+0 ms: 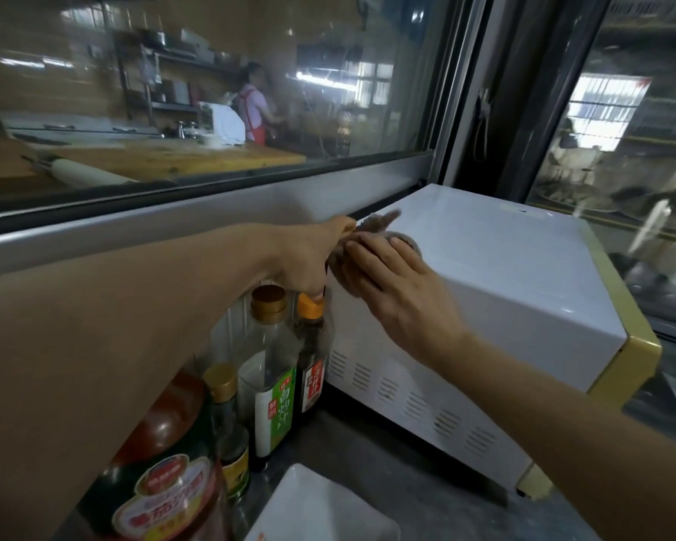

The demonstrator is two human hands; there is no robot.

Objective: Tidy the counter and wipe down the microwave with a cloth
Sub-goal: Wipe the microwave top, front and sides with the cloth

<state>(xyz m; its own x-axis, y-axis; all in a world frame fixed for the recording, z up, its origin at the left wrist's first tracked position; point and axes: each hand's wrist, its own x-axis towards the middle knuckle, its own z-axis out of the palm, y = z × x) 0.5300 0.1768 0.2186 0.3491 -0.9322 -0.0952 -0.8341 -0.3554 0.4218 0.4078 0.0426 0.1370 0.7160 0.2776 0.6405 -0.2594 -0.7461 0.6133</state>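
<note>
Red-labelled and large, a sauce bottle (164,482) is seen at the lower left, with a gold-capped bottle (227,419) beside it. A clear vinegar bottle (268,369) and a dark, orange-capped bottle (311,361) are stood further back, close against the vented side of the microwave (484,290). A white dish (321,509) is set on the grey counter (348,454) in front. Above the bottles, a brown cloth (371,228) is pinched by the left hand (313,255) at the microwave's rear left top edge. The cloth is pressed against that corner by the right hand (391,283), its fingers laid nearly straight over the fabric. The microwave's yellow front (637,365) is turned to the right.
</note>
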